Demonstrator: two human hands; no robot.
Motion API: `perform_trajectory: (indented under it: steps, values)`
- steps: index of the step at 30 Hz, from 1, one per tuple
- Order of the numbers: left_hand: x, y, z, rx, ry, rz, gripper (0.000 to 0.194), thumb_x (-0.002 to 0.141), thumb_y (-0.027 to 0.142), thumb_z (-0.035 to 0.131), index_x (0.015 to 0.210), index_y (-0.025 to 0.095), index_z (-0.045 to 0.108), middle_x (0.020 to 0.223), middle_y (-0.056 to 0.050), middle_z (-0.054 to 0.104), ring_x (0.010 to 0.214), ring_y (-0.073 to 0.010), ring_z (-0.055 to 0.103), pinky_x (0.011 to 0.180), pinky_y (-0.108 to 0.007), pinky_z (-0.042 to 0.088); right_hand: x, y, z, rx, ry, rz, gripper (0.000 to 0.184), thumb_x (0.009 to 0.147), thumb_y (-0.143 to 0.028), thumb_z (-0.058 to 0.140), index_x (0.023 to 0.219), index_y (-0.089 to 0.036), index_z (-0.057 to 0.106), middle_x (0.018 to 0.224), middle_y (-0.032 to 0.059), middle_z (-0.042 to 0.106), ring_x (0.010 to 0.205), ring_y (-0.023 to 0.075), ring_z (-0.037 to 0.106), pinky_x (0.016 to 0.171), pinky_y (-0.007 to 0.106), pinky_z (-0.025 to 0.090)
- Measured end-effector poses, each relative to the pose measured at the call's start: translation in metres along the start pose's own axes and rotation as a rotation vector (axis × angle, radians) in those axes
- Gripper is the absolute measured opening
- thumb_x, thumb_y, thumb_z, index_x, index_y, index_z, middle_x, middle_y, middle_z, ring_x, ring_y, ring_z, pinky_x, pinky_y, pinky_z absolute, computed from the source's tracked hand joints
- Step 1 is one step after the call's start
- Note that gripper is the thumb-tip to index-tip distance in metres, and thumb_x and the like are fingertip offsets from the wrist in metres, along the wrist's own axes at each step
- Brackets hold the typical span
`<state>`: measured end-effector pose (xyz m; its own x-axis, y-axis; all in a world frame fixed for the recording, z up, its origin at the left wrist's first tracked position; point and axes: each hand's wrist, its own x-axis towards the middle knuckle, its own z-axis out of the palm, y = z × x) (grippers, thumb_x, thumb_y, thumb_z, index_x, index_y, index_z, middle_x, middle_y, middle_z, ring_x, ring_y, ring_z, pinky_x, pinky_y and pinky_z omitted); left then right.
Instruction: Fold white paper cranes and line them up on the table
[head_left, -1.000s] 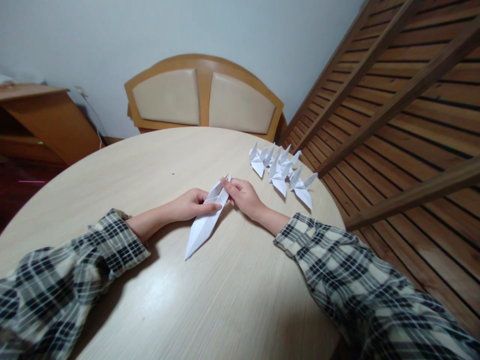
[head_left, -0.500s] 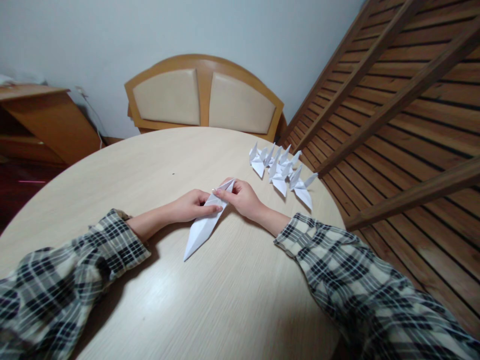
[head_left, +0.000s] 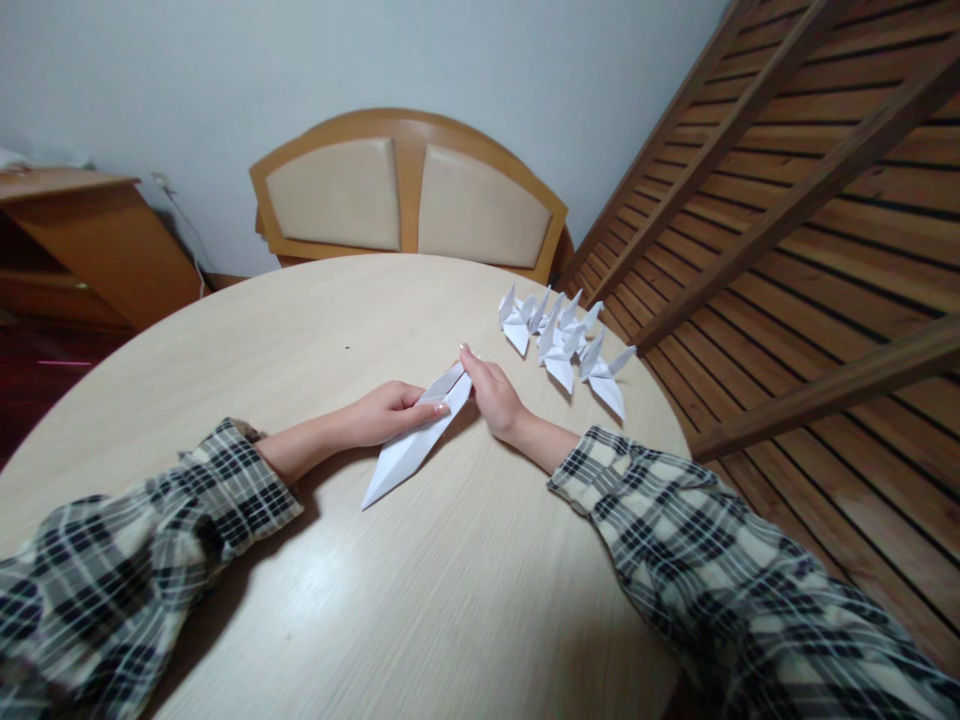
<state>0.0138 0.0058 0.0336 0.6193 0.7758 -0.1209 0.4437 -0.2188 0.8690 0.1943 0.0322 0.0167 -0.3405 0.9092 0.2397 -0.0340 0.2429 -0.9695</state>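
Observation:
A long, narrow piece of folded white paper (head_left: 405,450) lies on the round pale wooden table (head_left: 420,600), its sharp tip pointing toward me. My left hand (head_left: 386,412) rests on the paper's middle, fingers pressed flat along a fold. My right hand (head_left: 491,392) holds the paper's far end, thumb and fingers pinched on it. Both arms wear checked sleeves.
Several finished white paper cranes (head_left: 564,345) stand in a cluster at the table's right edge, just beyond my right hand. A wooden chair with padded back (head_left: 409,195) stands behind the table. Slatted wooden panelling (head_left: 810,230) fills the right side; a wooden cabinet (head_left: 82,240) stands at left.
The far flap that stood raised has been folded down flat along the paper. My right hand slid to the far end, and the paper shifted slightly left.

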Motion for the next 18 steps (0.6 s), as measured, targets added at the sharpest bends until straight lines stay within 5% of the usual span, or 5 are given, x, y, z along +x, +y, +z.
perform_trajectory:
  steps: [9,13,18]
  values:
    - [0.0007,-0.0057,-0.0033,-0.180,0.119,-0.062,0.035,0.084,0.045,0.055,0.066,0.015,0.052,0.056,0.001,0.048,0.047,-0.0089,0.042,0.042,-0.020,0.030,0.0057,0.0031,-0.0030,0.081,0.026,0.061,0.060,0.088,-0.073,0.032,0.072,-0.020,0.055,0.058,-0.0011,0.052,0.055,0.0114,0.049,0.053,0.024,0.040]
    - [0.0029,-0.0075,-0.0034,-0.348,0.257,-0.099,0.026,0.085,0.037,0.053,0.074,0.014,0.057,0.056,0.000,0.052,0.045,-0.0095,0.042,0.041,-0.021,0.029,0.0042,0.0022,-0.0035,0.022,0.029,-0.006,0.034,0.089,-0.048,0.054,0.110,-0.022,0.053,0.061,-0.0053,0.053,0.053,0.0106,0.048,0.050,0.023,0.039]
    - [0.0064,-0.0038,-0.0031,-0.542,0.346,-0.153,0.017,0.084,0.029,0.054,0.077,0.014,0.058,0.056,0.001,0.052,0.046,-0.0093,0.043,0.044,-0.021,0.031,-0.0038,-0.0020,0.0005,-0.126,0.007,-0.204,0.045,0.086,-0.021,0.059,0.127,-0.026,0.043,0.081,-0.0027,0.054,0.061,0.0102,0.049,0.055,0.024,0.041]
